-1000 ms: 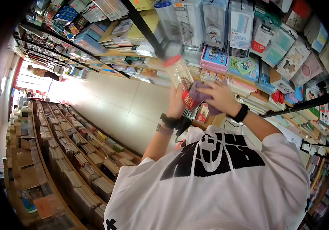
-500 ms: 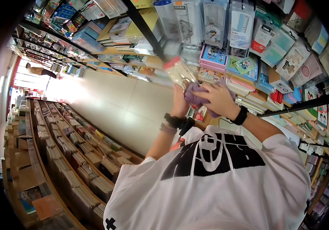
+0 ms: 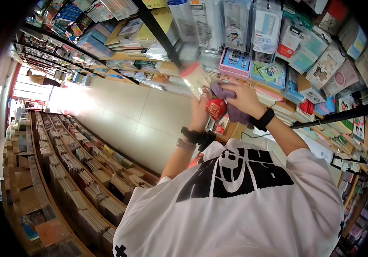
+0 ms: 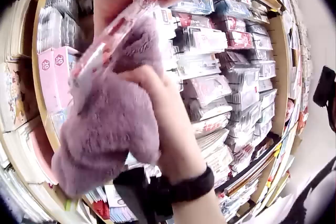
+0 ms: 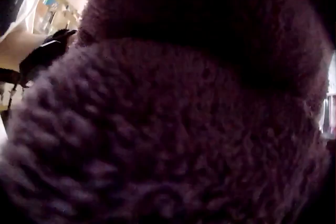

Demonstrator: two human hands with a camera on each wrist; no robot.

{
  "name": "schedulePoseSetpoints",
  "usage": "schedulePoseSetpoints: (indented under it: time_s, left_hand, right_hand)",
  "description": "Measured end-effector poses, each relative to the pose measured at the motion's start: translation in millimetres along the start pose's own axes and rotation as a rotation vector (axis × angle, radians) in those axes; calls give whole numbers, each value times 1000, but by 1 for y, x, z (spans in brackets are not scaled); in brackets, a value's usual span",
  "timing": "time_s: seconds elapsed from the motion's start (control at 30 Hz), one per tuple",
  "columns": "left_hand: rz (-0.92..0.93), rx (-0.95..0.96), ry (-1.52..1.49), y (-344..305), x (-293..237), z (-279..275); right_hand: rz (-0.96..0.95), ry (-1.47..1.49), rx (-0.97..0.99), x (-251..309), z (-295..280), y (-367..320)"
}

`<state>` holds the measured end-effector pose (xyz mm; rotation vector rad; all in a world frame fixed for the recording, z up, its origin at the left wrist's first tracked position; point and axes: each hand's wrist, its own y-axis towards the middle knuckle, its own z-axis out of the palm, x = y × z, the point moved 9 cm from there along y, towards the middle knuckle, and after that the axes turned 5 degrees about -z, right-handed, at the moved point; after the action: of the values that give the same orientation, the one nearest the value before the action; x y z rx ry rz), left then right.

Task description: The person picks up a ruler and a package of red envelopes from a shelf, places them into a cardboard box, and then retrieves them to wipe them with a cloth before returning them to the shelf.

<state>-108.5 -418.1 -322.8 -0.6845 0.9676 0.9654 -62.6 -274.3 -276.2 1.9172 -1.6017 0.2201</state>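
Observation:
My left hand point(image 3: 200, 112) grips a clear plastic package point(image 3: 192, 79) with a red top end and a red, white-lettered part near the palm. In my right hand point(image 3: 246, 100) is a fuzzy purple cloth point(image 3: 237, 115), bunched under the fingers, with a loose part hanging down. The cloth lies against the package's right side in the head view. From the left wrist, the right hand's fingers curl into the cloth point(image 4: 105, 129) beside the package edge point(image 4: 110, 40). Purple pile of the cloth point(image 5: 168, 129) fills most of the right wrist view, hiding the fingers there.
Ahead stands a shelf with hanging packaged stationery point(image 3: 265, 30), stacked boxes point(image 3: 235, 64) and notebooks. A dark shelf post point(image 3: 158, 30) rises just beyond the package. To the left, a tiled floor aisle point(image 3: 128, 115) runs beside long racks of books point(image 3: 64, 171). A person point(image 3: 42, 79) is far off.
The cloth passed over the package's red part, covering it half a second ago, then drew back so the red shows again. The left hand keeps its grip on the package.

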Motion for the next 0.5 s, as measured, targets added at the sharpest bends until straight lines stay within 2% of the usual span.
schedulePoseSetpoints:
  time_s: [0.03,0.1,0.13,0.17,0.2,0.27,0.33,0.4,0.43,0.5]
  left_hand:
    - [4,-4,-1,1,-7,-2]
    - [-52,-108,90,2,-19,-14]
    - [31,-78,191,-1,-36,-6]
    - [31,-81,191,0,-34,-8]
    - [50,-35,115,3,-31,-7]
    - [60,16,42,7,-15,-13]
    - [71,-29,342,12,2,-20]
    - [101,-77,300,14,5,-20]
    - [134,-130,256,15,2,-23]
    - [155,-90,345,16,-3,-13]
  right_hand:
    - [-5,0,2,-4,0,-4]
    - [149,273,47,-28,7,-15]
    - [197,313,41,-45,15,-17]
    - [196,315,43,-60,19,-16]
    - [185,466,60,-62,22,-12]
    - [241,751,122,-49,23,-10]
    - [261,812,122,-26,14,-5]
    - [245,939,97,-12,14,-3]
    - [244,937,96,-12,17,-4]
    - [134,817,47,-4,16,-2]
